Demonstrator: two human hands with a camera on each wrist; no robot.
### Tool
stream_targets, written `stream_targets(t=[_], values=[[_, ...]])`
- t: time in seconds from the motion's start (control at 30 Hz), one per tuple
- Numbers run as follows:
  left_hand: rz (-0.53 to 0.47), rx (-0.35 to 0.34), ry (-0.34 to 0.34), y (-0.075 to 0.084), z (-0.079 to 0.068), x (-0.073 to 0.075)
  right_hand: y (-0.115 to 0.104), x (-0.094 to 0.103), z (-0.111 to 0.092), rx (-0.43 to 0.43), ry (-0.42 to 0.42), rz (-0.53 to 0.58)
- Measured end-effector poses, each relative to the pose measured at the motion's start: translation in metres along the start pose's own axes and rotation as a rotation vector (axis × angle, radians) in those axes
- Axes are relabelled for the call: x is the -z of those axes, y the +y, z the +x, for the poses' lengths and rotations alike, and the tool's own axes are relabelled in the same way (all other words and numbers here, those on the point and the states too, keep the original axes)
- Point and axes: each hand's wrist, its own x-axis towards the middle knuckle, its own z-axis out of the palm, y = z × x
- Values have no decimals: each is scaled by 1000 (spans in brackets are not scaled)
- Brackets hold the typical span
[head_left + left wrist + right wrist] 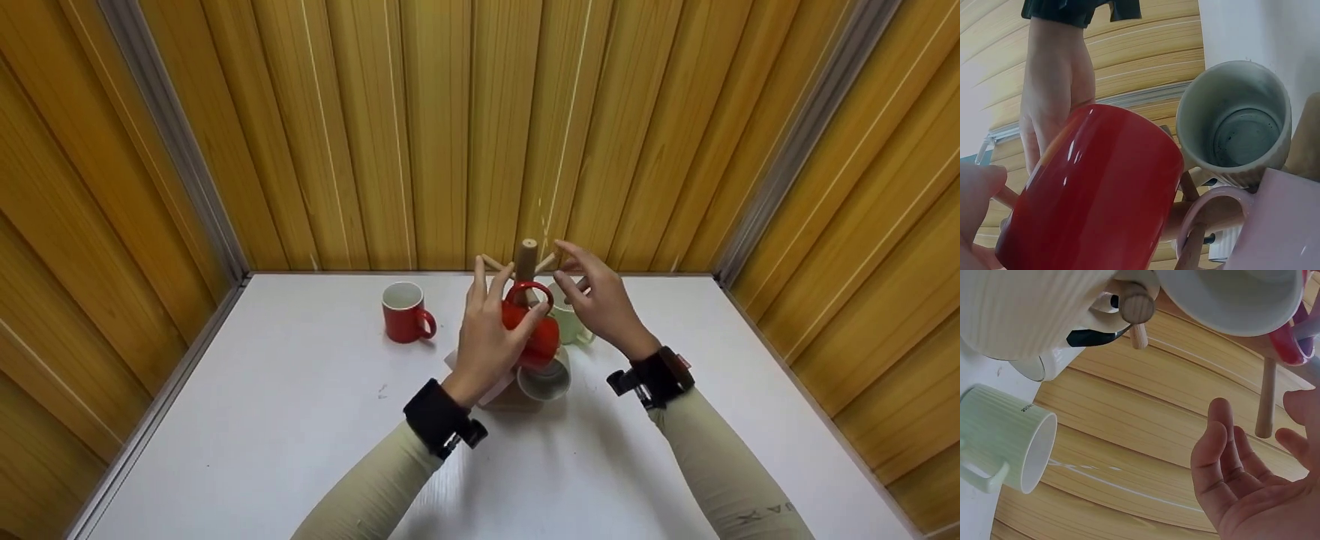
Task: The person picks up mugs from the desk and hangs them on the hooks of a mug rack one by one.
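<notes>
A red mug (541, 345) hangs tilted at the front of a wooden mug tree (526, 259), its handle uppermost. My left hand (487, 337) is beside it, thumb lying across the mug and fingers spread upward near a wooden peg (491, 262). In the left wrist view the red mug (1095, 191) covers much of the hand's work. My right hand (604, 304) is up by the tree's right peg (546, 262), its fingers loosely bent around nothing. Below sit a ribbed cream mug (1235, 112) and a pink mug (1280, 225), both on the tree.
A second red mug (403, 313) stands upright on the white table (315, 420), left of the tree. Behind the tree on the right is a pale green mug (1010, 439). Wood-patterned walls (435, 135) enclose the table at the back and sides.
</notes>
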Motion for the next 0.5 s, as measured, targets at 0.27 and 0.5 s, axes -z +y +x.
stream_targets(t=[0.27, 0.5], values=[[-8, -19, -12, 2, -2, -3, 4, -6, 10, 9, -9, 23], [6, -19, -18, 4, -2, -5, 8, -10, 11, -6, 9, 21]])
